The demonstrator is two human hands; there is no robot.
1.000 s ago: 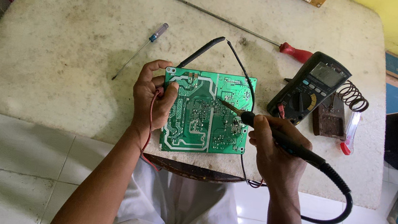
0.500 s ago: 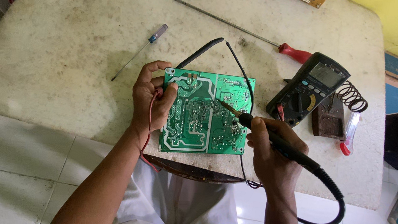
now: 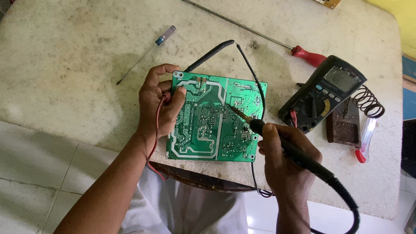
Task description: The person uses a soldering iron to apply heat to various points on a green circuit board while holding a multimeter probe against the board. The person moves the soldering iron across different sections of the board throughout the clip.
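A green circuit board (image 3: 206, 127) lies solder side up near the front edge of the stone table (image 3: 70, 36). My left hand (image 3: 159, 103) grips the board's left edge, thumb on top, with a red wire running under the palm. My right hand (image 3: 284, 161) holds a black soldering iron (image 3: 289, 148) like a pen. Its metal tip touches the board just right of centre. The iron's black cord loops down past my right wrist.
A black multimeter (image 3: 322, 94) with probe leads lies right of the board, beside a soldering iron stand (image 3: 354, 114) with a coil. A long red-handled screwdriver (image 3: 250, 29) and a small blue-handled one (image 3: 147, 54) lie farther back. Tiled floor lies below.
The soldering iron tip has shifted slightly left and up across the board. My left hand and the board stay put.
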